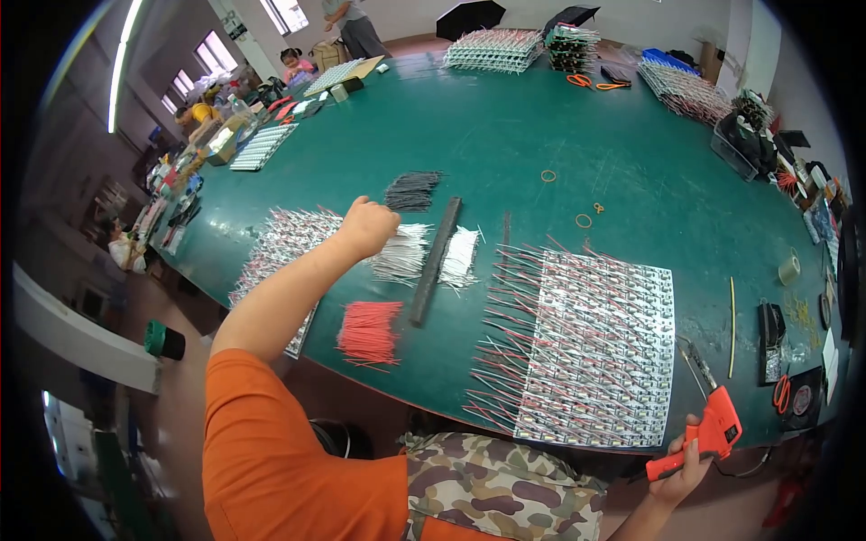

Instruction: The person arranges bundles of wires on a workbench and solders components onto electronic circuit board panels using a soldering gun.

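Observation:
My right hand grips a red soldering gun at the lower right. Its metal tip points up, close to the right edge of a panel of small white circuit boards. Rows of red and white wires stick out from that panel toward the left. My left hand reaches over the table, fingers closed, at the upper edge of a pile of white wires. Whatever its fingertips hold is hidden. Just beyond lies a bundle of black wires; nearer me are red wires.
A long dark bar separates the white wires from another white bundle. More wired boards lie under my left arm. Rubber bands, a yellow stick and orange-handled scissors rest on the green table. Other people are beyond it.

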{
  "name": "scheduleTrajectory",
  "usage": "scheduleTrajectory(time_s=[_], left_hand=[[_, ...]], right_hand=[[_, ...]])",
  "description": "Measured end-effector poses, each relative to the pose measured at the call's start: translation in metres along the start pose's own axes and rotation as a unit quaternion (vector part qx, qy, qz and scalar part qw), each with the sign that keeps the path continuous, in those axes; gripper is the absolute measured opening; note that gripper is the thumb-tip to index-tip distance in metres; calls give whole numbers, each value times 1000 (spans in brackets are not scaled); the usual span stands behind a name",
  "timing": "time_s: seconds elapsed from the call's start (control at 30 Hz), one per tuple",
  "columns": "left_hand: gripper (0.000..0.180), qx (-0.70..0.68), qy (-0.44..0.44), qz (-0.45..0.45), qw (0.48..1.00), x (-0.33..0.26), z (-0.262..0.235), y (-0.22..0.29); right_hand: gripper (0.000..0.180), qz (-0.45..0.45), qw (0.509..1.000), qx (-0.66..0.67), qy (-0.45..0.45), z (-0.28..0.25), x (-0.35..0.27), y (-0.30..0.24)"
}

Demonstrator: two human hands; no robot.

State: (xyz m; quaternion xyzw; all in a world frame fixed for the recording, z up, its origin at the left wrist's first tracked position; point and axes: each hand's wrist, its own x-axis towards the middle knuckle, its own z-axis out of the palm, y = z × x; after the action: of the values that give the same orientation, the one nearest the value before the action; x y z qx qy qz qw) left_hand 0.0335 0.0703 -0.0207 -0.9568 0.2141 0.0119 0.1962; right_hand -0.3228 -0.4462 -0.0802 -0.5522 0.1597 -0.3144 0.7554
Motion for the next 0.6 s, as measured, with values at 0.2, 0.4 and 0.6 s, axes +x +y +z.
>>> scheduleTrajectory(time_s=[0.2,0.4,0.6], left_hand=[[15,74,14,18,997,-1,-9,-4],[12,42,66,32,996,23,-51,15],[10,179,27,145,973,98,-98,96]], right_hand=[[52,-2,1000,6,13,-3,1,0],[54,-2,1000,11,17,-12,-1,-5],[56,-4,1000,15,14,-16,-3,-12]])
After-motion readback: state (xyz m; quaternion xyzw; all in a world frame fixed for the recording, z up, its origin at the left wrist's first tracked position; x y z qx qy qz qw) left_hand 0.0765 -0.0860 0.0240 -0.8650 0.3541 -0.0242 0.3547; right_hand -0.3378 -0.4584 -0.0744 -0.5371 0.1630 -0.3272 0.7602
